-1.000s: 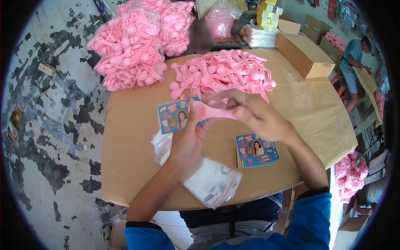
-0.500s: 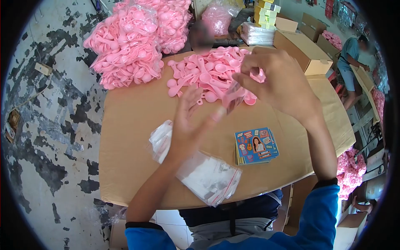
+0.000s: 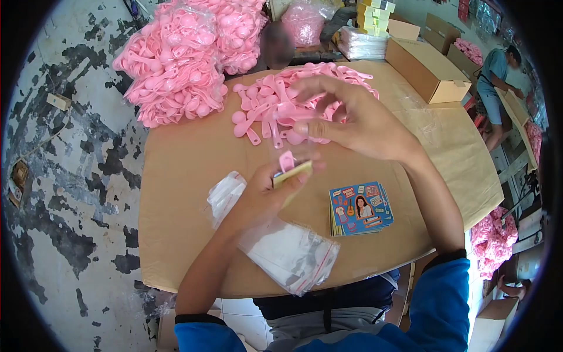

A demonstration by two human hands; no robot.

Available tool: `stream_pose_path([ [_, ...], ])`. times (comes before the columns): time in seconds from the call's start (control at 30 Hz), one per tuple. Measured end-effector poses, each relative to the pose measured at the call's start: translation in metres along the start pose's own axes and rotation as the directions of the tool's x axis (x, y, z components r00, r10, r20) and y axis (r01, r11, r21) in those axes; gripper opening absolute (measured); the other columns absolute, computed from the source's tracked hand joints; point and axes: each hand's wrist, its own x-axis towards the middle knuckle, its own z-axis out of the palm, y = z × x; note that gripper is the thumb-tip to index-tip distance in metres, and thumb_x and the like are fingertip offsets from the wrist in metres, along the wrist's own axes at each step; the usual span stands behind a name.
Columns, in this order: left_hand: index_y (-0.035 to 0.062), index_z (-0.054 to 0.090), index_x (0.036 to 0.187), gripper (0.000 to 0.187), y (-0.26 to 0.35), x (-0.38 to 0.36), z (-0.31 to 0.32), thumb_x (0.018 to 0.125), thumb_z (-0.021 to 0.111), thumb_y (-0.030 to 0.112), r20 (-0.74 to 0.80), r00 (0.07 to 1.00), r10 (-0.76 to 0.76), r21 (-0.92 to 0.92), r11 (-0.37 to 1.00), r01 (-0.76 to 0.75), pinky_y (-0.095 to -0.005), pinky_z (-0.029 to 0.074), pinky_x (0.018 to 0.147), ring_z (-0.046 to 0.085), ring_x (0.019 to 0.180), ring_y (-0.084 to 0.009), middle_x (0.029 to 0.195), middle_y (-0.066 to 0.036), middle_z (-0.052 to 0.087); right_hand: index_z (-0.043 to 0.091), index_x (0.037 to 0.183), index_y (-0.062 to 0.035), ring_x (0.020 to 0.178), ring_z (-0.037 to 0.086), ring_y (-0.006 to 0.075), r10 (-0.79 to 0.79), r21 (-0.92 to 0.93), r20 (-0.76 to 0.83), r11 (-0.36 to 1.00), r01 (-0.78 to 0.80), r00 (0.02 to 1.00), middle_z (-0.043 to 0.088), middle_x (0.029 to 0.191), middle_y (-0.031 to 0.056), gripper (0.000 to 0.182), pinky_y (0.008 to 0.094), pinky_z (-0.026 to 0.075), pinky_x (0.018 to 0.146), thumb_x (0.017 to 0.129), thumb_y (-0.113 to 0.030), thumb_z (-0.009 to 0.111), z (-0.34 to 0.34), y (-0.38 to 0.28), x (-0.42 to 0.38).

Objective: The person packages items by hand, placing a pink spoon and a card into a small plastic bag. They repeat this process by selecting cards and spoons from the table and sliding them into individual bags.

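My left hand (image 3: 264, 190) is closed on a small card (image 3: 293, 174) whose yellowish edge faces me. The end of a pink spoon (image 3: 286, 161) sticks up behind that card. Clear film seems to surround both, though blur hides its outline. Above and to the right, my right hand (image 3: 352, 120) has its fingers apart, in front of the heap of pink spoons (image 3: 264, 97), and I see nothing held in it. Under my left forearm lie clear plastic bags (image 3: 293, 255), with more bags (image 3: 227, 190) beside the wrist. A stack of blue printed cards (image 3: 360, 208) sits to the right.
Large bags of pink spoons (image 3: 176, 64) stand at the back left of the brown table (image 3: 176, 223). An open cardboard box (image 3: 428, 70) is at the back right. Thin clear plastic (image 3: 428, 126) lies on the table's right side. Another person (image 3: 495, 88) works farther right.
My left hand has closed and turned around the card and spoon. My right hand has moved left and lower, and its pinched fingers have spread. Clear plastic now shows on the table's right side.
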Motion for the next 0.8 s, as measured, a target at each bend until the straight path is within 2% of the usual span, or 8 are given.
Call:
stream_pose_path([
  [0.07,0.0002,0.056,0.125,0.033,-0.002,-0.001,0.001,0.1,0.052,0.021,0.094,0.995,0.021,0.049,0.998,-0.026,-0.0227,0.044,0.088,0.057,0.103,-0.0068,0.116,-0.008,0.065,0.067,0.105,-0.0018,0.076,0.06,0.0095,0.086,0.156,0.158,0.981,-0.111,0.984,0.068,0.092,0.006,0.024,0.0247,0.048,0.069,0.088,-0.019,0.069,-0.001,0.012,0.0],
  [0.13,-0.0006,0.056,0.124,0.032,0.001,0.002,0.008,0.102,0.048,0.022,-0.065,0.997,0.043,-0.092,0.995,-0.048,-0.0231,0.046,0.089,0.057,0.104,-0.0083,0.113,-0.008,0.065,0.069,0.099,0.0002,0.075,0.062,0.0138,0.132,0.257,0.216,0.948,-0.187,0.968,0.069,0.087,0.0118,0.023,0.0289,0.05,0.071,0.087,-0.019,0.069,0.004,0.021,-0.001],
  [0.17,-0.0011,0.056,0.124,0.033,0.003,0.004,0.009,0.103,0.047,0.022,-0.147,0.988,0.045,-0.158,0.985,-0.068,-0.0233,0.046,0.089,0.057,0.105,-0.009,0.111,-0.008,0.066,0.069,0.099,0.0006,0.075,0.063,0.0146,0.136,0.212,0.209,0.96,-0.181,0.968,0.069,0.086,0.012,0.022,0.0292,0.05,0.07,0.087,-0.017,0.069,0.005,0.02,-0.002],
  [0.33,-0.0027,0.053,0.125,0.033,0.006,0.005,-0.003,0.105,0.04,0.019,-0.314,0.901,0.299,0.088,0.954,-0.286,-0.0252,0.052,0.082,0.062,0.094,-0.0107,0.104,-0.009,0.065,0.069,0.099,-0.0016,0.076,0.063,0.0191,0.137,-0.066,0.185,0.99,-0.127,0.973,0.067,0.087,0.0097,0.018,0.0318,0.051,0.067,0.083,-0.008,0.067,0.01,-0.006,-0.004],
  [0.43,-0.0027,0.052,0.126,0.032,-0.003,0.004,-0.01,0.105,0.039,0.018,-0.352,0.881,0.317,0.214,0.943,-0.254,-0.0259,0.053,0.078,0.064,0.09,-0.0109,0.1,-0.01,0.066,0.07,0.098,-0.0068,0.084,0.06,0.0209,-0.414,-0.481,-0.068,0.811,0.334,0.908,0.064,0.092,0.0044,0.023,0.0335,0.051,0.069,0.075,-0.009,0.07,0.022,0.0,-0.005],
  [0.53,-0.0024,0.051,0.127,0.031,-0.003,0.001,-0.003,0.105,0.039,0.016,-0.358,0.886,0.296,0.176,0.953,-0.247,-0.0271,0.054,0.071,0.064,0.084,-0.0105,0.093,-0.009,0.066,0.07,0.096,-0.0115,0.091,0.057,0.0202,-0.566,-0.574,-0.044,0.689,0.443,0.824,0.061,0.094,-0.0002,0.028,0.0344,0.051,0.073,0.068,-0.014,0.07,0.033,-0.001,-0.005],
  [0.67,-0.0029,0.05,0.128,0.031,0.004,-0.001,0.003,0.104,0.038,0.011,-0.329,0.898,0.292,0.239,0.946,-0.22,-0.0317,0.052,0.061,0.065,0.07,-0.0144,0.08,-0.011,0.065,0.07,0.093,-0.011,0.092,0.057,0.0189,-0.52,-0.556,-0.04,0.721,0.414,0.853,0.061,0.092,-0.0008,0.026,0.0329,0.048,0.076,0.068,-0.016,0.068,0.041,0.0,-0.008],
  [0.8,-0.0034,0.05,0.127,0.03,-0.001,-0.001,-0.005,0.099,0.043,0.004,-0.271,0.892,0.363,0.476,0.856,-0.204,-0.0372,0.049,0.059,0.066,0.063,-0.025,0.076,-0.019,0.061,0.07,0.092,-0.0088,0.092,0.057,0.0177,-0.544,-0.581,0.013,0.679,0.449,0.839,0.062,0.091,-0.0003,0.025,0.0312,0.047,0.075,0.069,-0.016,0.065,0.04,0.005,-0.009],
])
